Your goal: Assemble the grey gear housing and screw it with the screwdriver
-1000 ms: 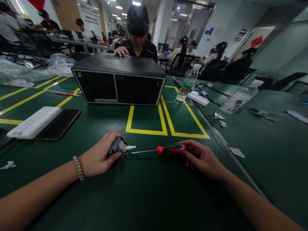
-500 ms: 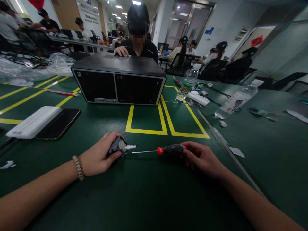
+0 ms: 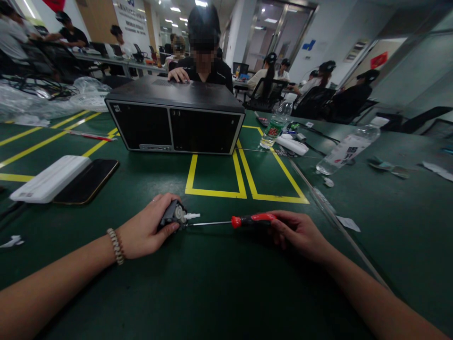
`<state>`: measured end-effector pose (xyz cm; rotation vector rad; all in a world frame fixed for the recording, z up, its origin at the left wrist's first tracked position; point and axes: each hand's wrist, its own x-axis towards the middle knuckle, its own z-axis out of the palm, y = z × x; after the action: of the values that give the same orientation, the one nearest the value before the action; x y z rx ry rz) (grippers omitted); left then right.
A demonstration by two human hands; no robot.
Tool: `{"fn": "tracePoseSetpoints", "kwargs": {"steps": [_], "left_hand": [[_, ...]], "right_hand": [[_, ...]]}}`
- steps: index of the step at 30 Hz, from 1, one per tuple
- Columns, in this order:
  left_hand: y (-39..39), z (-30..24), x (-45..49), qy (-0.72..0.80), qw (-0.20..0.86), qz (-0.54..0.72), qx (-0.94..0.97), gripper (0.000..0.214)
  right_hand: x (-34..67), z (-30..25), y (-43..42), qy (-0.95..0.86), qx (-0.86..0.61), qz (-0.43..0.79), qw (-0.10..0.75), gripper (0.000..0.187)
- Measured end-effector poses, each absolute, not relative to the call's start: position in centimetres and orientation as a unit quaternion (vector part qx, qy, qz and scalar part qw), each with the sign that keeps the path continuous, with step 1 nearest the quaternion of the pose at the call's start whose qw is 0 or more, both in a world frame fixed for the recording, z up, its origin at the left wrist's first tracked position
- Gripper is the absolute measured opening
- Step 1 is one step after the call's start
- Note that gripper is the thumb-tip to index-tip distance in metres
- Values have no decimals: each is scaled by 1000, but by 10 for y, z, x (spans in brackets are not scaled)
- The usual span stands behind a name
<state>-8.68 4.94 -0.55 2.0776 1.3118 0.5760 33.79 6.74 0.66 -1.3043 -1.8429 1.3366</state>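
Note:
My left hand (image 3: 150,231) is wrapped round a small dark grey gearbox (image 3: 172,213), with pale round gears and a white shaft pointing right. A beaded bracelet circles that wrist. My right hand (image 3: 299,232) holds the rear of a red and black screwdriver (image 3: 253,220) between thumb and fingers. The screwdriver lies level, its thin metal blade running left to the gearbox's lower right edge, just below the white shaft. Whether the tip sits in a screw is too small to tell.
A large black computer case (image 3: 177,118) stands ahead, with a person behind it, one hand on top. At left lie a black phone (image 3: 87,182) and a white box-shaped device (image 3: 51,178). Two plastic bottles (image 3: 278,122) and small clutter are at right on the green table (image 3: 212,288).
The screwdriver handle has turned about its axis, so more red shows on its upper side. My right fingers have shifted slightly; my left hand and the gearbox hold still.

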Motion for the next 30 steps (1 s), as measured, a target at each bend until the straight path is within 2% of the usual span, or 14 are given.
{"fn": "tracePoseSetpoints", "kwargs": {"steps": [5,11,19,25,30], "left_hand": [[49,-4,-87,498,309,213,781,39],[50,-5,-86,495,308,213,784,40],[50,-7,-88,493,306,220,784,41],[49,-6,-86,498,307,228,778,41],[48,-6,-86,498,305,231,778,40]], "right_hand": [[337,4,65,-667,-486,497,267,53],[335,6,66,-658,-486,507,272,38],[337,5,67,-671,-480,503,258,47],[339,5,68,-684,-481,492,243,37],[336,7,66,-683,-486,485,248,48]]}}
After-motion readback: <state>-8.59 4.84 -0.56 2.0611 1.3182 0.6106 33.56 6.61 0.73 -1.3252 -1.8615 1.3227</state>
